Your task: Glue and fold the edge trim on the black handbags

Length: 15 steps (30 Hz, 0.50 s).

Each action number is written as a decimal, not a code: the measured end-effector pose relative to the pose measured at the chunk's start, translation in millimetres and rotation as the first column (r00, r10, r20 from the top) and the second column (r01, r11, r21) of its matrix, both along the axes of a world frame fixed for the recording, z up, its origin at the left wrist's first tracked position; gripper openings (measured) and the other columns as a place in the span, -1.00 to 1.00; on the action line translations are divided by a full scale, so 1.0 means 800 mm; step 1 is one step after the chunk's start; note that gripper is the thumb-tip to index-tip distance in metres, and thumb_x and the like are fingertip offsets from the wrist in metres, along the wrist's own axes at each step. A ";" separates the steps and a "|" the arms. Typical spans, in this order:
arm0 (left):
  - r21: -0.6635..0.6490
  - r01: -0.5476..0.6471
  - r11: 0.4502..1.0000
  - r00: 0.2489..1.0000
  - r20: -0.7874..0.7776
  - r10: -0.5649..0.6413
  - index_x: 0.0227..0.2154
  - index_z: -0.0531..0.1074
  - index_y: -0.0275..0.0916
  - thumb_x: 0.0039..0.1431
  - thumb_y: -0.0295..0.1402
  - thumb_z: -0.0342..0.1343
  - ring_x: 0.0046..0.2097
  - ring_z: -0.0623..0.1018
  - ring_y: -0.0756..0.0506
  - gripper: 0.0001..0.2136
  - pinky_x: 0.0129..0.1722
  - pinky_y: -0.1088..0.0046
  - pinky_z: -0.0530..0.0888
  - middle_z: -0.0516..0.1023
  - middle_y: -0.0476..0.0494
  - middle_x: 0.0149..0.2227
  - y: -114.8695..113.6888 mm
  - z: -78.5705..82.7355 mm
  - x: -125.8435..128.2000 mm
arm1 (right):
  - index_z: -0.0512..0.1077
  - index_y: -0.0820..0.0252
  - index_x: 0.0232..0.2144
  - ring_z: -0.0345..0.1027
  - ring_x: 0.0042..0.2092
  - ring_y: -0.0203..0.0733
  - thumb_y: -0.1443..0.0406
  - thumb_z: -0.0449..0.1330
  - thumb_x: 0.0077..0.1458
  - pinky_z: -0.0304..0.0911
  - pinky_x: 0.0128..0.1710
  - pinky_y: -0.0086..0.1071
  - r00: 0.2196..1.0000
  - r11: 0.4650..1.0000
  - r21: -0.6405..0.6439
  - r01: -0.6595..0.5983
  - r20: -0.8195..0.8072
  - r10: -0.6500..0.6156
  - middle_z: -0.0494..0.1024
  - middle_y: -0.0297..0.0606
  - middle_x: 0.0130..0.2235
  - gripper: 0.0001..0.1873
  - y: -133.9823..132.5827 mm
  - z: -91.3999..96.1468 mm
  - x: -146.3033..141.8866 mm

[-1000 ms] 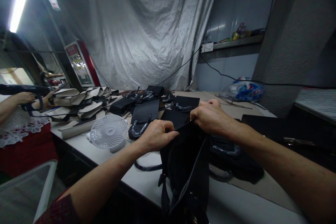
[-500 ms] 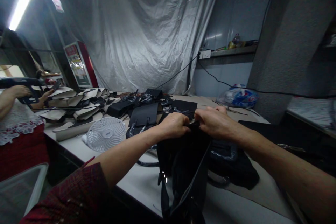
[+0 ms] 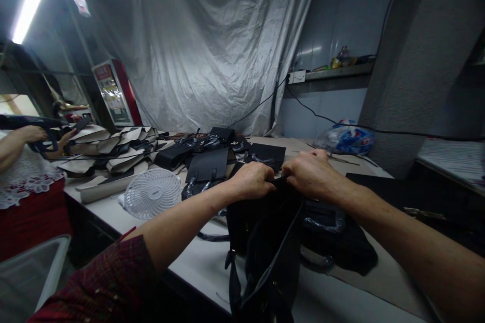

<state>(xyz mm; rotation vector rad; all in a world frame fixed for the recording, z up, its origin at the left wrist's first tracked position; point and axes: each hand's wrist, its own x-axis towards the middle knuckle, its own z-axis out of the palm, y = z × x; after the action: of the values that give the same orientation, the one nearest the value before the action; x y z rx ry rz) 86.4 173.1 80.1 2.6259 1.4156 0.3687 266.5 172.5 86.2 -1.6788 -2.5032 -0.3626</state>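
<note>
A black handbag stands in front of me on the white table, its mouth gaping toward me. My left hand pinches the bag's far top edge, fingers closed. Beside it, a short way to the right, my right hand grips the same edge, its fingers also folded over. A stretch of dark material spans the gap between the hands. The fingertips are partly hidden. Right of the bag lies another black bag with a plastic-wrapped handle.
A white fan stands left of my forearm. Behind it are black bags and a pile of beige-lined pieces. At far left, another person's hand holds a dark tool. A plastic bag sits at the back right.
Both hands keep their grip on the edge, almost in place. The handbag's open mouth has shifted slightly, and the view has moved a little.
</note>
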 end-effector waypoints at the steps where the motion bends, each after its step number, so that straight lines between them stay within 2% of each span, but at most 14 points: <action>1: 0.001 0.001 1.000 1.000 0.002 -0.001 -0.34 0.58 -0.17 0.14 -0.30 0.26 -0.34 0.52 -0.08 -0.91 -0.35 0.46 0.31 0.57 0.01 -0.42 0.000 0.000 0.000 | 0.59 0.03 -0.37 0.38 -0.12 -0.05 0.43 0.18 0.06 -0.14 -0.13 -0.15 1.000 1.000 0.004 -0.005 0.001 0.005 0.61 -0.29 -0.33 -0.78 0.000 0.000 0.001; 9: 0.000 0.004 1.000 1.000 0.016 -0.004 -0.33 0.60 -0.18 0.11 -0.32 0.23 -0.33 0.52 -0.09 -0.90 -0.34 0.47 0.33 0.59 -0.01 -0.40 0.006 -0.003 -0.001 | 0.58 0.10 -0.42 0.32 -0.18 -0.08 0.47 0.16 -0.01 -0.12 -0.15 -0.18 0.999 0.999 0.008 -0.047 -0.026 0.048 0.56 -0.23 -0.40 -0.77 0.004 -0.001 0.000; 13: 0.023 0.125 0.992 0.991 0.044 -0.126 -0.26 0.62 -0.17 0.14 -0.31 0.18 -0.25 0.57 -0.10 -0.84 -0.32 0.50 0.35 0.64 -0.02 -0.31 0.024 -0.004 0.012 | 0.55 0.18 -0.43 0.32 -0.16 -0.07 0.48 0.18 0.01 -0.01 -0.08 -0.18 0.996 0.997 -0.021 -0.068 -0.062 0.067 0.54 -0.25 -0.37 -0.83 0.009 -0.002 -0.003; 15: 0.036 0.145 0.989 0.988 0.046 -0.147 -0.25 0.63 -0.16 0.16 -0.30 0.17 -0.22 0.58 -0.10 -0.83 -0.28 0.50 0.36 0.65 -0.03 -0.29 0.030 -0.004 0.019 | 0.54 0.18 -0.39 0.34 -0.16 -0.08 0.46 0.19 0.05 0.05 -0.10 -0.20 0.992 0.998 -0.033 -0.060 -0.117 0.056 0.55 -0.26 -0.35 -0.85 0.011 -0.001 0.000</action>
<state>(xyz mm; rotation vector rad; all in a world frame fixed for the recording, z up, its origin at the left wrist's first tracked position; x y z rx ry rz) 101.5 196.9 77.2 2.7060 1.2036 0.4370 266.3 181.5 85.0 -1.5868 -2.4818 -0.2091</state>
